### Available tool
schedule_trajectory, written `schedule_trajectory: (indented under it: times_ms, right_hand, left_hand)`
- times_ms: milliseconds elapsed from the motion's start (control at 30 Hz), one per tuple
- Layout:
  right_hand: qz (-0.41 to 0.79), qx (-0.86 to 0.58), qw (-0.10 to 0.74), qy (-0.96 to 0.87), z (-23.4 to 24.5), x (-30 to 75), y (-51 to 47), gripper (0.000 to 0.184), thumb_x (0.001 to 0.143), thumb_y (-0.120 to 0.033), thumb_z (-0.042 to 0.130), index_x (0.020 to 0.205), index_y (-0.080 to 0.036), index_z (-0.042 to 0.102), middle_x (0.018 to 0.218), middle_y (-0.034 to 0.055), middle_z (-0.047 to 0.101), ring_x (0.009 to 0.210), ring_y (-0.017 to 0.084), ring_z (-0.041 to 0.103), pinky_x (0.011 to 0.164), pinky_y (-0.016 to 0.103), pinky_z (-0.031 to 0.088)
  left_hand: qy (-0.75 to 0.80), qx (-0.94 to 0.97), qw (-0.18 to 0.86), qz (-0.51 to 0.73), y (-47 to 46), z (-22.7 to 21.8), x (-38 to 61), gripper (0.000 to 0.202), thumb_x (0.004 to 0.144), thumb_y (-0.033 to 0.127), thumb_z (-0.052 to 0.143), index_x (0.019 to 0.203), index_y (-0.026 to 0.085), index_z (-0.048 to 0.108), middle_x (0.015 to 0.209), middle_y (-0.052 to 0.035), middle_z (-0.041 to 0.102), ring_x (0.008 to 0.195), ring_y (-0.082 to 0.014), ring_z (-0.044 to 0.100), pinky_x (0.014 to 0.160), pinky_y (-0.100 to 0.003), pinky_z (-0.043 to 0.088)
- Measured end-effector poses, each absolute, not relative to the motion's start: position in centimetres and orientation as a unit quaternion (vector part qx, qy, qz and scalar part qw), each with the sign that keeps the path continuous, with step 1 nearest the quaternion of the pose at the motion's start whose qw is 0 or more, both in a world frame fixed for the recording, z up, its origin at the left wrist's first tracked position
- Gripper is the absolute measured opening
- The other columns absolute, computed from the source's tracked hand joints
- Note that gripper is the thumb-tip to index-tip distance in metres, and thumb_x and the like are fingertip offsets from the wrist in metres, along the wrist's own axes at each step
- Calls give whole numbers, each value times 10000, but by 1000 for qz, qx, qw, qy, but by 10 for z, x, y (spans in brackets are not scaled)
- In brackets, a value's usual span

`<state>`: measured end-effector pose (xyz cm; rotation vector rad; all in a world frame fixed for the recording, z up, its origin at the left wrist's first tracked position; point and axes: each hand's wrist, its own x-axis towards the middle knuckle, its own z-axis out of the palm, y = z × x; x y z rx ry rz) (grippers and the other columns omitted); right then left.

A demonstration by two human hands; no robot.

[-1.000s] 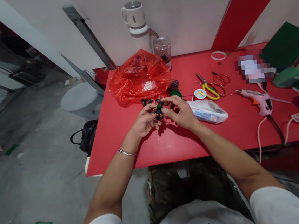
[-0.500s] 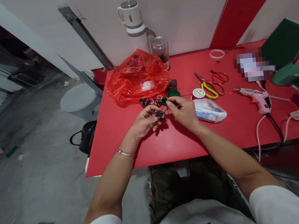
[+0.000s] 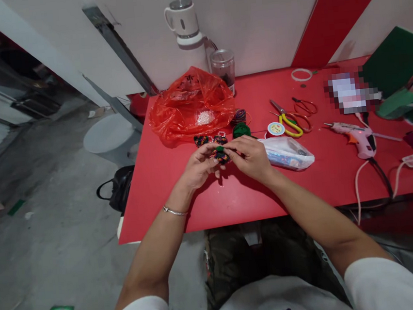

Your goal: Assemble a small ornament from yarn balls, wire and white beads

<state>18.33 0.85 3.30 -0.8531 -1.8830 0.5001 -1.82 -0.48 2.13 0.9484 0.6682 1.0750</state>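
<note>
A: Item in hand?
B: One multicoloured yarn piece (image 3: pixel 222 158), dark with orange flecks, with a green piece (image 3: pixel 219 149) at its upper edge; both held just above the red table (image 3: pixel 204 209), near its front.

A: Left hand (image 3: pixel 200 165)?
B: Thumb and fingers pinched on the multicoloured yarn piece.

A: Right hand (image 3: pixel 251 155)?
B: Beside the left, fingertips nearly meeting, closed on the green piece.

A: Behind the hands?
B: Two similar dark yarn pieces (image 3: pixel 201 140); one red plastic bag (image 3: pixel 180 113) with a packet of pearl-like beads (image 3: pixel 205 117); one green yarn ball (image 3: pixel 241 130).

A: To the right?
B: One white plastic pouch (image 3: pixel 288 153), one thread spool (image 3: pixel 276 129), red- and yellow-handled tools (image 3: pixel 291 126); farther off, one pink glue gun (image 3: pixel 362 140).
</note>
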Motion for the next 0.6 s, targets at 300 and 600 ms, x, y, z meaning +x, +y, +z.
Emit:
schedule_trajectory:
  times_ms: [300,600]
  right_hand:
    - [344,-356,473,-729,43,193,12,260,938,-301,677,1151,-229,806,992,58,756,831,179,672,741,327,543]
    - [338,-378,442,-740,34,188,16,204,994,-336,657,860,-215,753,825,16,628,772,157,590,727,306,478]
  left_hand:
    - [304,398,712,492,-4,23,-22,442,738,222,875,1116,198,648,876,-15,749,618,-167,749,460,-202,574]
    - [286,385,735,478,-6,29,-22,438,728,205,860,1089,205,611,841,-15,748,608,-194,753,434,-224,581]
